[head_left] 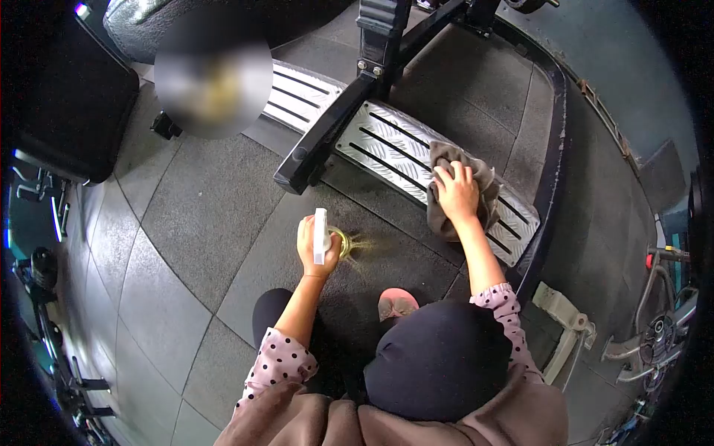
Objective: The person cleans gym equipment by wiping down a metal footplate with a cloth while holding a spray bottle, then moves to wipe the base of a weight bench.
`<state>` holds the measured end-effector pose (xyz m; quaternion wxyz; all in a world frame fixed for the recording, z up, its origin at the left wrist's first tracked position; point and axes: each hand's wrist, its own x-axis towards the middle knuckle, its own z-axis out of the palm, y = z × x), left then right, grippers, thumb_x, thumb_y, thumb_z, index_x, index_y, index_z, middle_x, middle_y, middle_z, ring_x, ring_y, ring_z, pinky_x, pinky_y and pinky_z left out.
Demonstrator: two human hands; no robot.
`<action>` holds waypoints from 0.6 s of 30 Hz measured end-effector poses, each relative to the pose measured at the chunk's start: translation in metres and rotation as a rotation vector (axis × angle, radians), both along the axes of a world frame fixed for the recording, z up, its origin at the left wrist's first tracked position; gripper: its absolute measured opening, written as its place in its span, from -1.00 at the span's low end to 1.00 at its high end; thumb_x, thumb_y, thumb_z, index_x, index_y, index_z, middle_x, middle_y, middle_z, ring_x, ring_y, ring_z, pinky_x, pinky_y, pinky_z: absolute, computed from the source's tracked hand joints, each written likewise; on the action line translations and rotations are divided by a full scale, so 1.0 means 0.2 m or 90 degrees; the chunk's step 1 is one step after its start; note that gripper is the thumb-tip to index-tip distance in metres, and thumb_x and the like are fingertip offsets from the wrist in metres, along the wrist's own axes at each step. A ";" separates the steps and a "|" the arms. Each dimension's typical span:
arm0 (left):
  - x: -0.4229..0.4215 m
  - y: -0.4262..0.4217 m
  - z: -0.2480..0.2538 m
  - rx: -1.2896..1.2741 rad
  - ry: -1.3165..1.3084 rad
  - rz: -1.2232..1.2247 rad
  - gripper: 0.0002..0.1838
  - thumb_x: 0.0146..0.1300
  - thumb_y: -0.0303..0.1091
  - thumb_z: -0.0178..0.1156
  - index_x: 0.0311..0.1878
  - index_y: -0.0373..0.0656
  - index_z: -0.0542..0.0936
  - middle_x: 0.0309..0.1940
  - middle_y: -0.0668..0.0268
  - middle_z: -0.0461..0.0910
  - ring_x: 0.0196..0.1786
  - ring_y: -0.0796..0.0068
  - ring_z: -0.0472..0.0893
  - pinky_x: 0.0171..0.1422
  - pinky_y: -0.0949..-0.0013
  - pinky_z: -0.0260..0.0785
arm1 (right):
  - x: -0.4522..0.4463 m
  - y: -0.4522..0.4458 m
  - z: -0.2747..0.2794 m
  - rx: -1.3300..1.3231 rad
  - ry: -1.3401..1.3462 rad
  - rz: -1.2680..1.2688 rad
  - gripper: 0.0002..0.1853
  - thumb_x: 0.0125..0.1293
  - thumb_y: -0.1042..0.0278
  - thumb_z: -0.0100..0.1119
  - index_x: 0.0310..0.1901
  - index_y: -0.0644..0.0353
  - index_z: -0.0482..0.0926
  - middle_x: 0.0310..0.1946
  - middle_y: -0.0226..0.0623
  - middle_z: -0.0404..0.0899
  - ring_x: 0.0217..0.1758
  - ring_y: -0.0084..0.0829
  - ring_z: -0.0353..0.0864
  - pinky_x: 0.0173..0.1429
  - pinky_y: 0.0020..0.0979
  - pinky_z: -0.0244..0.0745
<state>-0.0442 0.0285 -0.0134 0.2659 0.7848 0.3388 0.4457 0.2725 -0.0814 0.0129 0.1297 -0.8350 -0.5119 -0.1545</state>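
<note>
My left hand (306, 245) is wrapped round a spray bottle with a white trigger head (320, 236) and a yellowish see-through body (343, 243), held low over the floor. With my right hand (457, 195) I press a grey-brown cloth (482, 199) onto a silver metal foot plate (387, 152). The plate has raised tread marks and black strips running along it. The cloth bunches up around my fingers and covers part of the plate, hanging over its near edge.
A black steel frame (327, 134) rises beside the plate, and a curved black bar (559, 149) runs along the right. A second tread plate (301, 93) lies further left. Dark rubber tiles (201, 215) cover the floor. Gym equipment (658, 327) stands at the right.
</note>
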 end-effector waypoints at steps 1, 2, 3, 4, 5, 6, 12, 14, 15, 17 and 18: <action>0.00 0.00 0.00 0.015 0.004 0.000 -0.64 0.03 -0.39 0.27 -0.08 -0.28 0.53 -0.20 0.13 0.54 -0.11 0.09 0.56 0.07 0.22 0.41 | 0.01 -0.01 0.01 -0.012 -0.002 -0.019 -0.71 0.27 0.07 0.24 -0.02 -0.09 0.63 -0.01 -0.32 0.44 0.07 -0.19 0.47 -0.06 -0.11 0.50; 0.00 0.00 0.01 0.030 0.006 0.002 -0.65 0.03 -0.38 0.27 -0.09 -0.28 0.53 -0.21 0.13 0.54 -0.12 0.08 0.56 0.06 0.21 0.41 | 0.00 -0.01 0.00 0.015 -0.004 -0.027 -0.71 0.26 0.08 0.24 -0.02 -0.08 0.63 -0.02 -0.32 0.44 0.06 -0.18 0.47 -0.05 -0.11 0.50; -0.01 0.00 0.01 0.027 0.004 0.008 -0.66 0.03 -0.38 0.27 -0.10 -0.27 0.53 -0.21 0.12 0.54 -0.12 0.08 0.56 0.06 0.21 0.41 | -0.01 0.00 0.00 0.041 -0.007 -0.036 -0.70 0.26 0.08 0.25 -0.02 -0.07 0.63 -0.02 -0.31 0.44 0.06 -0.17 0.47 -0.05 -0.11 0.50; 0.00 0.00 0.01 0.025 0.000 0.011 -0.67 0.03 -0.38 0.27 -0.11 -0.27 0.54 -0.21 0.12 0.54 -0.13 0.07 0.56 0.05 0.21 0.41 | -0.03 0.01 0.00 0.034 0.002 -0.047 -0.70 0.25 0.08 0.25 -0.02 -0.04 0.63 -0.03 -0.30 0.44 0.05 -0.16 0.47 -0.04 -0.11 0.49; 0.01 0.00 0.02 0.023 -0.005 0.009 -0.68 0.03 -0.38 0.26 -0.13 -0.27 0.54 -0.21 0.12 0.53 -0.13 0.07 0.55 0.05 0.21 0.41 | -0.04 0.02 0.00 0.009 0.013 -0.053 -0.68 0.25 0.08 0.25 -0.01 -0.03 0.62 -0.03 -0.30 0.43 0.06 -0.17 0.46 -0.03 -0.11 0.48; 0.02 -0.01 0.02 0.028 -0.005 0.014 -0.67 0.02 -0.37 0.26 -0.12 -0.26 0.53 -0.22 0.12 0.53 -0.14 0.08 0.55 0.03 0.20 0.41 | -0.05 0.03 -0.01 0.009 0.004 -0.027 -0.68 0.24 0.09 0.25 -0.01 -0.03 0.61 -0.03 -0.30 0.43 0.07 -0.17 0.46 -0.03 -0.11 0.49; 0.01 0.00 0.02 -0.016 -0.002 0.010 -0.66 -0.01 -0.40 0.25 -0.13 -0.26 0.52 -0.23 0.13 0.52 -0.17 0.09 0.55 0.02 0.20 0.41 | -0.01 0.01 -0.01 -0.004 -0.025 0.032 -0.69 0.23 0.10 0.27 -0.01 -0.08 0.62 -0.01 -0.32 0.42 0.06 -0.20 0.45 -0.09 -0.13 0.51; 0.00 -0.01 0.01 0.000 -0.007 0.007 -0.67 -0.03 -0.42 0.24 -0.13 -0.26 0.51 -0.24 0.13 0.51 -0.17 0.09 0.54 0.01 0.20 0.41 | 0.02 -0.01 0.00 0.001 -0.029 0.014 -0.70 0.23 0.09 0.26 -0.02 -0.09 0.64 -0.02 -0.31 0.44 0.03 -0.17 0.47 -0.11 -0.15 0.51; 0.00 -0.01 0.02 0.009 -0.011 0.008 -0.67 -0.04 -0.42 0.23 -0.14 -0.26 0.51 -0.24 0.13 0.50 -0.18 0.09 0.54 0.00 0.21 0.41 | 0.02 0.00 0.01 0.006 -0.029 -0.007 -0.70 0.23 0.08 0.26 -0.02 -0.09 0.64 -0.02 -0.31 0.44 0.02 -0.16 0.47 -0.11 -0.16 0.51; 0.01 0.00 0.04 0.017 -0.012 0.009 -0.67 -0.05 -0.45 0.22 -0.14 -0.26 0.51 -0.24 0.13 0.50 -0.18 0.08 0.54 -0.01 0.22 0.42 | 0.01 0.01 0.00 0.009 -0.017 -0.015 -0.70 0.25 0.08 0.25 -0.01 -0.09 0.64 -0.02 -0.29 0.44 0.04 -0.17 0.47 -0.10 -0.16 0.52; 0.01 -0.01 0.05 0.007 -0.016 0.012 -0.67 -0.05 -0.46 0.22 -0.14 -0.26 0.51 -0.24 0.13 0.50 -0.18 0.08 0.54 -0.01 0.22 0.42 | -0.02 0.02 0.02 -0.006 -0.007 -0.019 -0.70 0.25 0.08 0.25 0.00 -0.09 0.64 -0.02 -0.29 0.44 0.04 -0.17 0.47 -0.09 -0.16 0.52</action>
